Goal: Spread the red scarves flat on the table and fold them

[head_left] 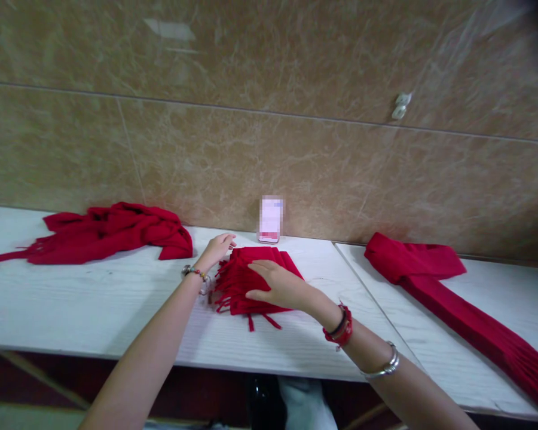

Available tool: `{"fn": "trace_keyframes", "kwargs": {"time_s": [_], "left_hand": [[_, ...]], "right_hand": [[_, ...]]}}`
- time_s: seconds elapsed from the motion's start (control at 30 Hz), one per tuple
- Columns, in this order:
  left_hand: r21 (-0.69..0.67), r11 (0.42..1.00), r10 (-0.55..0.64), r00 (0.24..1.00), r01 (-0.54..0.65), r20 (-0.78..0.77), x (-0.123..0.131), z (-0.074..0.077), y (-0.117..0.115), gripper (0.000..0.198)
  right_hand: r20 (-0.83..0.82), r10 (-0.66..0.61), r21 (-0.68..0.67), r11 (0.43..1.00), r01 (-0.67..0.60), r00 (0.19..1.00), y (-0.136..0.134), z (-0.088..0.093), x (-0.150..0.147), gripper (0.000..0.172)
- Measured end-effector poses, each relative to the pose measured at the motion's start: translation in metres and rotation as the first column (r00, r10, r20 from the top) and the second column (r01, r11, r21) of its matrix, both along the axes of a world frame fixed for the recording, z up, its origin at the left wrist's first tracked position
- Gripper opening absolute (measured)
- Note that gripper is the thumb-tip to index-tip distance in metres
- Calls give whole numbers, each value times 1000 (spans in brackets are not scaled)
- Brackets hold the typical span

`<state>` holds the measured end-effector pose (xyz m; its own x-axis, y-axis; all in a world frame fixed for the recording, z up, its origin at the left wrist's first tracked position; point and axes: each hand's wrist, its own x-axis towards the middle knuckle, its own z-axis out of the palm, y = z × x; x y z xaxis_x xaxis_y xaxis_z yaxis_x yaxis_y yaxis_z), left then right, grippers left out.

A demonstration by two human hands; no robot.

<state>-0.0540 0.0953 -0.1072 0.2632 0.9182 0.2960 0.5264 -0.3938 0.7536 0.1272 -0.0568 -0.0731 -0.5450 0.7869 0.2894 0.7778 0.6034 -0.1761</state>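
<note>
A folded red scarf [240,298] with fringe at its left side lies on the white table in front of me. Spread over its top is my right hand [275,282], palm down, thumb and fingers apart. My left hand [217,249] is beside the scarf's far left corner, its fingers loosely stretched out, with nothing visible in them; whether they touch the cloth I cannot tell. A loosely heaped red scarf [116,234] rests to the left. Toward the right, another red scarf [452,304] is laid out long, folded over at its far end.
A phone [270,220], its screen blurred, leans on the brown tiled wall [251,155] behind the folded scarf. The white tabletop [94,304] has a seam right of centre. A small white fixture [402,106] is on the wall.
</note>
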Motion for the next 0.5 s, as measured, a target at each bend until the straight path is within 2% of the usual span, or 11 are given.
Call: {"fn": "trace_keyframes", "kwargs": {"time_s": [0.07, 0.17, 0.27, 0.4, 0.47, 0.5], "left_hand": [[-15, 1000, 21, 999, -20, 38, -2, 1, -1, 39], [-26, 999, 39, 998, -37, 51, -1, 0, -2, 36], [-28, 999, 27, 999, -26, 39, 0, -1, -3, 34], [-39, 999, 35, 999, -33, 38, 2, -1, -1, 32], [-38, 999, 40, 998, -37, 55, 3, 0, -1, 32], [-33, 999, 44, 997, -41, 71, 4, 1, -1, 33]], "right_hand": [[34, 65, -32, 997, -64, 997, 3, -1, -9, 57], [75, 80, -58, 995, -76, 994, 7, -1, -16, 38], [13, 65, -65, 996, -64, 998, 11, -1, -12, 24], [-225, 5, -60, 998, -19, 974, 20, -10, -2, 24], [-418, -68, -76, 996, 40, 906, 27, -18, 4, 23], [-521, -119, -101, 992, 78, 845, 30, -21, 7, 21]]}}
